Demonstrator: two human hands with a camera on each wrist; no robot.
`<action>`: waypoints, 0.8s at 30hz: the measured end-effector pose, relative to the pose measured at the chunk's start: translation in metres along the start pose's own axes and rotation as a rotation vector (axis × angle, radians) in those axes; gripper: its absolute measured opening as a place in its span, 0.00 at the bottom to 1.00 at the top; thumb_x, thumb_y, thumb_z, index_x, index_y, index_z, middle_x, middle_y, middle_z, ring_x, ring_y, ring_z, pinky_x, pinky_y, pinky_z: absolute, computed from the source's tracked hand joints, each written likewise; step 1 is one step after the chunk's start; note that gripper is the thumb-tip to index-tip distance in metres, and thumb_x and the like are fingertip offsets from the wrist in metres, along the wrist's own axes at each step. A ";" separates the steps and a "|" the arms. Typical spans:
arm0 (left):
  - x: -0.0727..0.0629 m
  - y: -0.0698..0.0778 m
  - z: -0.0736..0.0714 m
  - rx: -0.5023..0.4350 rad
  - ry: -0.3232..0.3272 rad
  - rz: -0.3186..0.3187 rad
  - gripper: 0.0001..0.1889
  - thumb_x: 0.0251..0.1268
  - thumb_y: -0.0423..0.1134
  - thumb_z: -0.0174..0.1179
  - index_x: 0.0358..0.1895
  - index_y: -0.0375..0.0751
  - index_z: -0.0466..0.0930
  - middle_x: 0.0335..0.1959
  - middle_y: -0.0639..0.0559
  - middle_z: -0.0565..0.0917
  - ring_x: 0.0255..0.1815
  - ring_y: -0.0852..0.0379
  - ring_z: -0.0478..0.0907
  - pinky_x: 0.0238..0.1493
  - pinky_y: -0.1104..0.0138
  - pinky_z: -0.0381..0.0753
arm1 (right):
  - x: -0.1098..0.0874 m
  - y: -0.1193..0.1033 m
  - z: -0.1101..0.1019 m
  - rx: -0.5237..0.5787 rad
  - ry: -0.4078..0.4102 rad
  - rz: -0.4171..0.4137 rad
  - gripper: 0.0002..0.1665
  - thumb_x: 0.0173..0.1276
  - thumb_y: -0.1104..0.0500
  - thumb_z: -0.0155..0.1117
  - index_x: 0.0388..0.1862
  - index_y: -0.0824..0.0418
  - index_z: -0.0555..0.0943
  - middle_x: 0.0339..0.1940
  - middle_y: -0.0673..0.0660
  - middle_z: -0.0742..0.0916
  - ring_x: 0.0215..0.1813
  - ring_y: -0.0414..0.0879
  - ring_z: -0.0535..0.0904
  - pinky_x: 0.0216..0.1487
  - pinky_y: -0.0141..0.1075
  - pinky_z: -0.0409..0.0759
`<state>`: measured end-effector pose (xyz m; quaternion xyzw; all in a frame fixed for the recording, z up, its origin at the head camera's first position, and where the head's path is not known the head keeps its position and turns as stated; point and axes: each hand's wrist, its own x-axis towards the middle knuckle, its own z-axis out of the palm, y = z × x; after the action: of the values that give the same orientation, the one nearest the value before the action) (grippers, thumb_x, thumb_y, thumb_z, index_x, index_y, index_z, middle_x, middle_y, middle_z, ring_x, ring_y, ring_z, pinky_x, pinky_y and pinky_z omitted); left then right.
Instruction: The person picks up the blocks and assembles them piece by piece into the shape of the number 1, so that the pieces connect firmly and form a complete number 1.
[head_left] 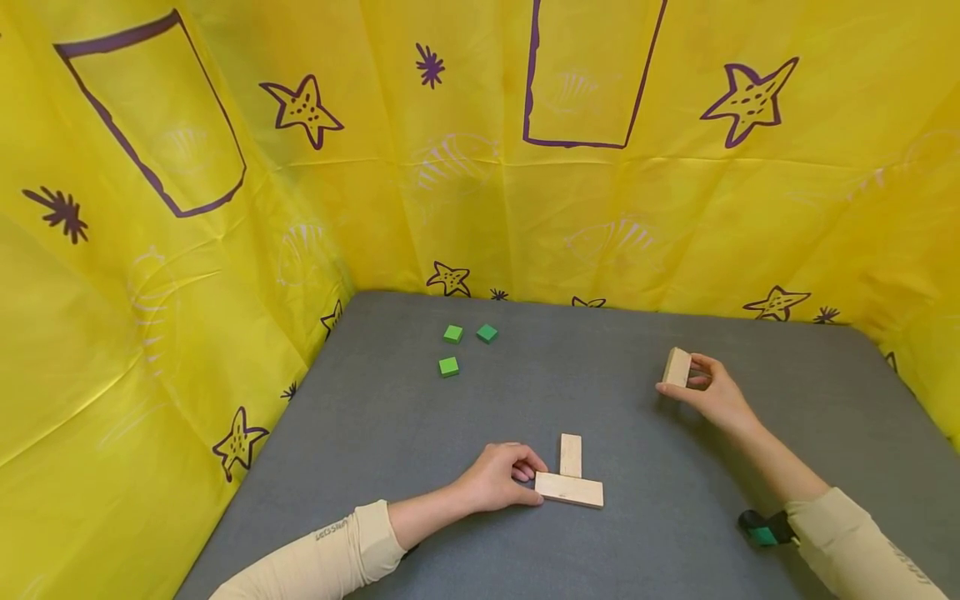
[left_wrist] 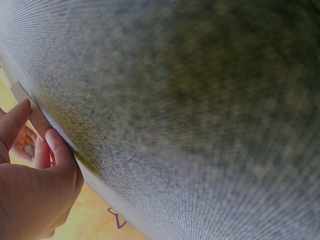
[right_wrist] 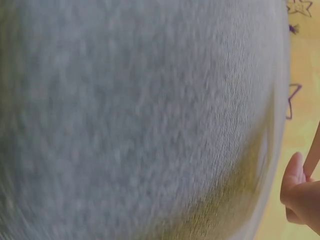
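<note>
My left hand (head_left: pixel 495 477) is at the left end of a flat wooden block (head_left: pixel 570 490), pinching it between thumb and fingers. That block lies lengthwise from left to right on the grey table. A second wooden block (head_left: pixel 571 456) lies behind it, pointing away, so the pair makes an upside-down T. In the left wrist view, fingertips meet the pale block (left_wrist: pixel 34 111) at its edges. Farther back on the right, my right hand (head_left: pixel 716 395) grips a third wooden block (head_left: pixel 677 367), held tilted between thumb and fingers. Only part of this block (right_wrist: pixel 313 155) shows in the right wrist view.
Three small green blocks, one of them a darker green block (head_left: pixel 487 333), sit at the back left of the grey table (head_left: pixel 375 450). Yellow patterned cloth (head_left: pixel 465 200) rises along the back and sides. A dark wrist strap (head_left: pixel 767 528) shows by the right sleeve.
</note>
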<state>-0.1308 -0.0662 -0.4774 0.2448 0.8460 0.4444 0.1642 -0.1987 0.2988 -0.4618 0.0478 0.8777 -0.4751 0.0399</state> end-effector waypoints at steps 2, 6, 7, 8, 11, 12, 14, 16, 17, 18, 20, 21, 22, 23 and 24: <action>0.000 0.000 0.000 -0.001 0.000 0.001 0.16 0.44 0.29 0.77 0.39 0.40 0.84 0.31 0.58 0.80 0.32 0.67 0.76 0.39 0.75 0.77 | -0.001 -0.002 0.003 0.007 -0.001 0.003 0.61 0.62 0.43 0.70 0.76 0.72 0.46 0.70 0.72 0.63 0.62 0.62 0.65 0.45 0.35 0.69; 0.000 0.001 -0.001 -0.006 -0.001 -0.002 0.16 0.44 0.29 0.77 0.39 0.39 0.84 0.31 0.58 0.80 0.32 0.67 0.76 0.39 0.75 0.78 | -0.004 -0.008 0.010 0.023 -0.002 0.000 0.60 0.62 0.43 0.70 0.76 0.72 0.46 0.71 0.72 0.63 0.63 0.62 0.64 0.45 0.33 0.69; 0.000 0.001 -0.001 -0.005 -0.002 -0.003 0.16 0.44 0.29 0.77 0.39 0.39 0.84 0.31 0.58 0.80 0.32 0.67 0.76 0.39 0.75 0.78 | -0.004 -0.009 0.012 0.026 -0.002 -0.001 0.60 0.62 0.43 0.70 0.76 0.71 0.46 0.71 0.72 0.63 0.63 0.62 0.64 0.45 0.32 0.69; 0.000 0.001 -0.001 -0.004 -0.002 -0.004 0.16 0.44 0.29 0.77 0.39 0.39 0.84 0.31 0.58 0.80 0.32 0.67 0.76 0.39 0.75 0.78 | -0.005 -0.011 0.013 0.030 -0.004 -0.002 0.60 0.62 0.43 0.70 0.76 0.71 0.46 0.71 0.72 0.63 0.63 0.63 0.64 0.45 0.32 0.69; 0.000 0.001 -0.001 0.000 -0.002 -0.006 0.16 0.44 0.29 0.77 0.39 0.40 0.84 0.31 0.59 0.79 0.32 0.67 0.76 0.39 0.75 0.78 | -0.007 -0.017 0.019 0.043 -0.005 -0.005 0.60 0.62 0.43 0.70 0.76 0.71 0.47 0.71 0.72 0.63 0.64 0.63 0.64 0.46 0.34 0.69; 0.000 0.001 -0.001 0.001 -0.002 -0.006 0.16 0.44 0.29 0.77 0.39 0.40 0.84 0.31 0.59 0.79 0.32 0.67 0.76 0.39 0.75 0.78 | -0.007 -0.018 0.021 0.048 -0.005 -0.005 0.60 0.62 0.44 0.71 0.76 0.70 0.47 0.71 0.71 0.63 0.63 0.63 0.64 0.46 0.35 0.69; 0.000 0.001 -0.001 -0.001 -0.001 -0.004 0.16 0.44 0.29 0.77 0.39 0.40 0.84 0.31 0.59 0.79 0.32 0.67 0.76 0.39 0.75 0.78 | -0.008 -0.021 0.025 0.059 -0.006 -0.004 0.59 0.61 0.44 0.71 0.76 0.70 0.47 0.71 0.71 0.63 0.63 0.62 0.65 0.46 0.36 0.69; 0.000 0.001 -0.001 -0.003 0.000 -0.003 0.16 0.44 0.29 0.77 0.38 0.40 0.84 0.31 0.59 0.79 0.32 0.67 0.76 0.39 0.75 0.78 | -0.008 -0.024 0.028 0.069 -0.007 -0.002 0.59 0.61 0.45 0.72 0.76 0.70 0.48 0.70 0.71 0.64 0.63 0.62 0.65 0.46 0.37 0.69; 0.000 0.001 -0.001 -0.004 0.000 -0.002 0.16 0.44 0.29 0.77 0.38 0.39 0.84 0.31 0.59 0.79 0.32 0.67 0.76 0.39 0.75 0.78 | -0.009 -0.024 0.030 0.070 -0.010 -0.002 0.59 0.61 0.45 0.72 0.76 0.70 0.48 0.70 0.71 0.64 0.63 0.61 0.65 0.47 0.38 0.69; 0.000 0.001 -0.001 -0.005 0.000 -0.001 0.16 0.44 0.29 0.77 0.38 0.39 0.84 0.31 0.59 0.79 0.32 0.67 0.76 0.39 0.75 0.78 | -0.009 -0.025 0.032 0.068 -0.012 -0.002 0.59 0.61 0.45 0.72 0.76 0.70 0.48 0.70 0.70 0.64 0.62 0.61 0.65 0.47 0.38 0.69; 0.000 0.001 -0.001 -0.005 0.000 0.002 0.16 0.44 0.29 0.77 0.38 0.39 0.84 0.31 0.58 0.80 0.32 0.67 0.76 0.39 0.75 0.78 | -0.009 -0.026 0.036 0.067 -0.017 -0.003 0.59 0.61 0.45 0.72 0.76 0.70 0.49 0.70 0.70 0.64 0.62 0.61 0.66 0.47 0.39 0.69; 0.000 0.001 -0.001 -0.005 0.001 0.003 0.16 0.44 0.29 0.77 0.38 0.39 0.84 0.31 0.58 0.80 0.32 0.67 0.76 0.39 0.75 0.78 | -0.010 -0.026 0.038 0.066 -0.020 -0.004 0.59 0.60 0.45 0.72 0.75 0.69 0.49 0.70 0.70 0.64 0.62 0.60 0.66 0.48 0.39 0.69; 0.000 0.001 -0.001 -0.004 0.001 0.005 0.16 0.44 0.29 0.77 0.39 0.39 0.84 0.31 0.58 0.80 0.32 0.67 0.76 0.39 0.75 0.78 | -0.010 -0.027 0.040 0.064 -0.023 -0.005 0.59 0.60 0.45 0.72 0.76 0.69 0.49 0.70 0.70 0.64 0.62 0.60 0.66 0.48 0.40 0.70; 0.000 0.001 -0.001 -0.006 0.002 0.006 0.15 0.44 0.29 0.77 0.38 0.39 0.84 0.31 0.58 0.80 0.32 0.67 0.76 0.39 0.75 0.78 | -0.010 -0.027 0.041 0.063 -0.026 -0.006 0.59 0.60 0.45 0.73 0.75 0.69 0.49 0.70 0.69 0.64 0.62 0.60 0.66 0.48 0.40 0.70; 0.000 0.000 0.000 -0.008 0.003 0.007 0.15 0.44 0.29 0.77 0.38 0.39 0.84 0.31 0.58 0.80 0.32 0.67 0.76 0.39 0.75 0.78 | -0.010 -0.028 0.043 0.060 -0.027 -0.007 0.59 0.59 0.45 0.73 0.75 0.69 0.50 0.70 0.69 0.65 0.62 0.60 0.66 0.48 0.41 0.70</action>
<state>-0.1308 -0.0663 -0.4768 0.2465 0.8435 0.4488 0.1621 -0.1907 0.2469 -0.4610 0.0393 0.8625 -0.5021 0.0486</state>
